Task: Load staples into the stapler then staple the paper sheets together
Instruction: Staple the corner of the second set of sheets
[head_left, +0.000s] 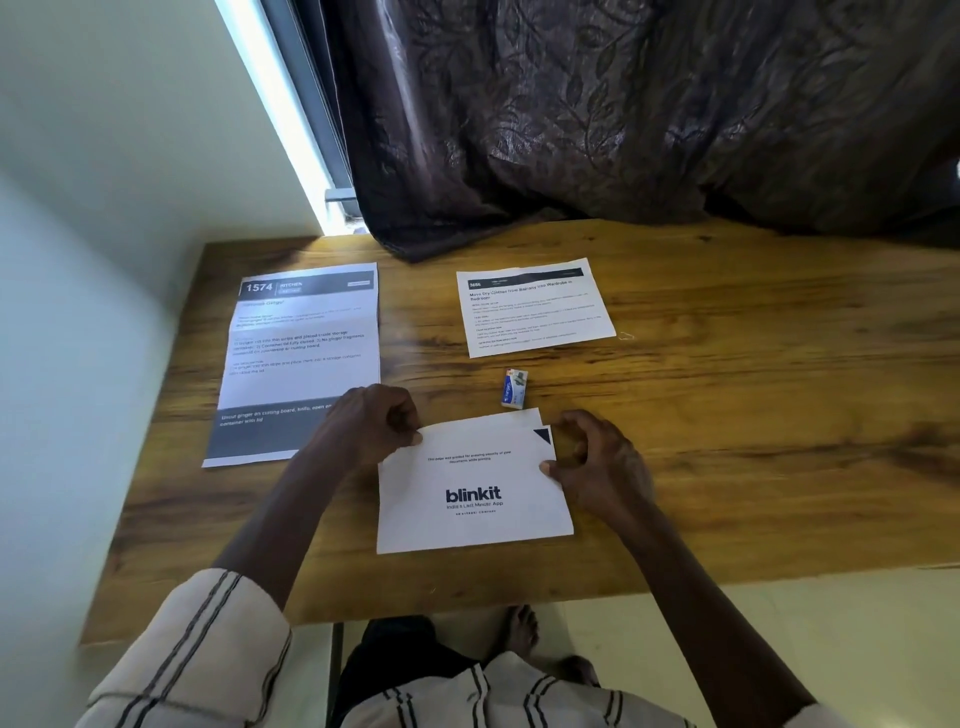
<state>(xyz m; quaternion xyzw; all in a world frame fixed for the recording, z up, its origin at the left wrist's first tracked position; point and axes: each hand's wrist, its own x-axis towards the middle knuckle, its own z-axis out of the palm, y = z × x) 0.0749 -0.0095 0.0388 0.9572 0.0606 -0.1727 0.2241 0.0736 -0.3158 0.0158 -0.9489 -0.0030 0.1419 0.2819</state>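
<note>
A small stack of white paper sheets (472, 488) with "blinkit" printed on top lies on the wooden table (727, 415) in front of me. My left hand (371, 426) pinches the stack's top left corner. My right hand (597, 462) holds its right edge with thumb and fingers near the dark folded corner. A small blue and white staple box (514, 388) lies just beyond the stack. No stapler is in view; whether my left fist hides one I cannot tell.
A long printed sheet headed "1574" (298, 358) lies at the left. Another printed sheet (535, 306) lies at the back centre, with a tiny bent wire (627, 335) beside it. A dark curtain (623, 114) hangs onto the table's far edge. A wall stands at the left.
</note>
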